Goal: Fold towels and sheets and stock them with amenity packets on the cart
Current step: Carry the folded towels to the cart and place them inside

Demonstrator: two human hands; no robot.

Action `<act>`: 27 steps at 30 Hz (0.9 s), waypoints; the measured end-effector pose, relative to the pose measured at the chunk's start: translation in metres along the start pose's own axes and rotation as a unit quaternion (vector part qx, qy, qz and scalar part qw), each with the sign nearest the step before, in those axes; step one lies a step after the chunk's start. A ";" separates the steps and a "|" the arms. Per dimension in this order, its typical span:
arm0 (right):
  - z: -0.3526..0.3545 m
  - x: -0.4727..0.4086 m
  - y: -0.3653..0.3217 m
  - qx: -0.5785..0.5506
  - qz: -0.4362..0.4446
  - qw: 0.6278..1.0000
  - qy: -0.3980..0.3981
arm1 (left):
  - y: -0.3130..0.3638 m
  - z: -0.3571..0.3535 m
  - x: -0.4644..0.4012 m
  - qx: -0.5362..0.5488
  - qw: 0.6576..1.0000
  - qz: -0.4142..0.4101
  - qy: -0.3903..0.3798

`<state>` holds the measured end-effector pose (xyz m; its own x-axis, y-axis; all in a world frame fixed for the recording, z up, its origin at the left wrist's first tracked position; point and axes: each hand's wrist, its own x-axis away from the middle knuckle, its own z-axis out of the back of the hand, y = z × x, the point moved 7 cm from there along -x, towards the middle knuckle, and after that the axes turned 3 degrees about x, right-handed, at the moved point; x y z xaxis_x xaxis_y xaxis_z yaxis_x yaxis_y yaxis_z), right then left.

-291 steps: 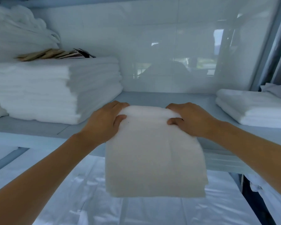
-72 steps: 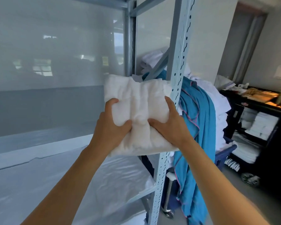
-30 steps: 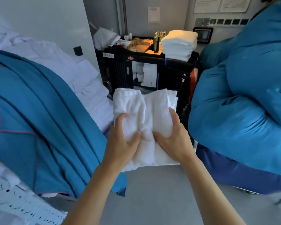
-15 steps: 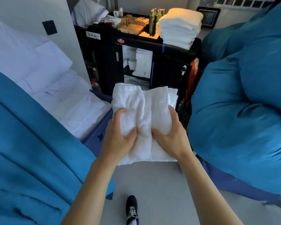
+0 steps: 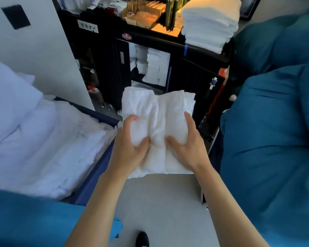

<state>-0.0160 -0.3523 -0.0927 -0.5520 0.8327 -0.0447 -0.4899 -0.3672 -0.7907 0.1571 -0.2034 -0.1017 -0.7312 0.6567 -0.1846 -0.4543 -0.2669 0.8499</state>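
Loose white linen [image 5: 43,139]: heaped in a blue-edged bin at far left, unfolded; judged still to be folded.
Left hand [image 5: 130,148]: clamped on the near left part of the folded towel bundle, thumb on top, fingers underneath and out of sight.
Folded towel bundle [image 5: 157,122]: several white towels stacked and pinched together, carried in mid-air over the grey floor, just short of the cart; folded, not yet stocked.
Right hand [image 5: 187,145]: clamped on the near right part of the same bundle, thumb dug into the top, close beside the left hand.
Housekeeping cart [image 5: 150,56]: black, straight ahead beyond the bundle; open middle compartment partly filled.
Shelved towels [image 5: 155,68]: white folded stacks standing inside that compartment; done.
Amenity packets [image 5: 146,13]: tan packets and boxes crowded on the cart top, left of the tall stack; apparently stocked, count unclear.
Top towel stack [image 5: 210,24]: tall pile of folded white towels on the cart's right top corner; done.
Blue laundry bags [image 5: 275,122]: bulky, at far right, contents hidden.
Progress: well under way; bundle in hand still needs a place on the cart, loose linen remains.
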 end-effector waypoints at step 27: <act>-0.011 -0.341 0.045 -0.021 0.004 0.998 -0.058 | -0.018 -0.130 -0.298 -0.008 0.999 0.050 0.003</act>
<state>0.1575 -0.6485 -0.1201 -0.6314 0.7753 0.0180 -0.4581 -0.3541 -0.8153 0.3168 -0.4860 -0.1259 -0.7759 0.6225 -0.1023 -0.3875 -0.3424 0.8559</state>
